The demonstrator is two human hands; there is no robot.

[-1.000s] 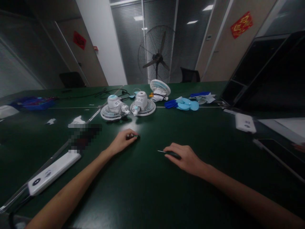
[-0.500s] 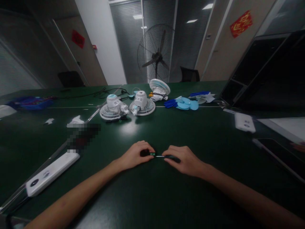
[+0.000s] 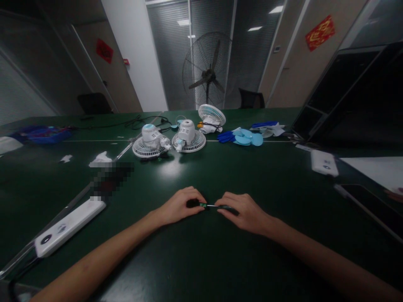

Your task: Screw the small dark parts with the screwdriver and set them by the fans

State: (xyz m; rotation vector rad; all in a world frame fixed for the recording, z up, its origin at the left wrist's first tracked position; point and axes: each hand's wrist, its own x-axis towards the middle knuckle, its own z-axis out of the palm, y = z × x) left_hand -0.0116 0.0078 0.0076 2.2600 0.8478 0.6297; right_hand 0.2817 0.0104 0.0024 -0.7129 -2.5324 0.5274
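My left hand (image 3: 181, 204) pinches a small green piece (image 3: 203, 205) between thumb and fingers; it looks like a little circuit board, but most of it is covered. Opposite it, my right hand (image 3: 244, 208) is closed around the dark handle of a screwdriver (image 3: 227, 207). The thin metal shaft points left, and its tip meets or nearly meets the green piece. Both hands are low over the dark green table (image 3: 201, 260), close together with a short gap between the fingertips.
Two white fan heads (image 3: 151, 142) lie face down beyond my hands, with another fan (image 3: 211, 117) behind. Blue fan blades (image 3: 247, 136) and a blue glove (image 3: 226, 136) are right of them. A white power strip (image 3: 71, 226) lies left; a phone (image 3: 370, 203) lies right.
Hardly anything differs. Both hands keep their hold, and the whole view has shifted by only a few pixels.
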